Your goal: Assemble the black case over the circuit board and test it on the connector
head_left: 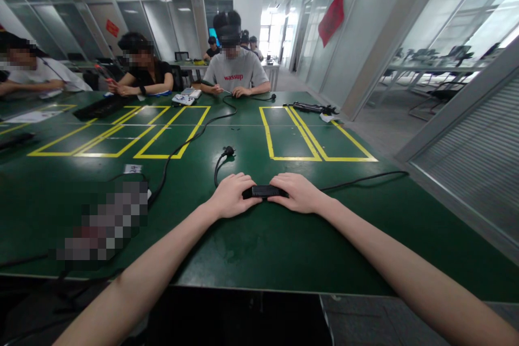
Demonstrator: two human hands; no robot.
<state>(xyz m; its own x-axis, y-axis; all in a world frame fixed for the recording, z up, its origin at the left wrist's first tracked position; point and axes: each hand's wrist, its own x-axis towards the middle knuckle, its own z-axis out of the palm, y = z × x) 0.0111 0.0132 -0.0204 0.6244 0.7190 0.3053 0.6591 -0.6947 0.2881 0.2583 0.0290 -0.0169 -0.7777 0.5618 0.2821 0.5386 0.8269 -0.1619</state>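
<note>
Bare forearms (146, 270) reach over the tabletop's pale near edge (284, 291) toward a black bar (266, 191), slim, straight-sided and faintly glossy. The left hand (233, 196) pinches one end of the bar between thumb and curled fingers; the right hand (298, 193) grips the other end likewise, so only its middle shows. Beyond the bar, slightly left, lies a moulded plug (229, 151) on a curved rubbery cord; another thin cord (365, 179) trails off to its right. Smooth green tabletop (284, 254) spreads between bar and near edge, leaving room to draw it back. Left of the bar sits a bulky object (107, 221), blurred out. Farther beyond it, yellow tape (298, 159) forms long boxes, and a co-worker (237, 67) sits across.
</note>
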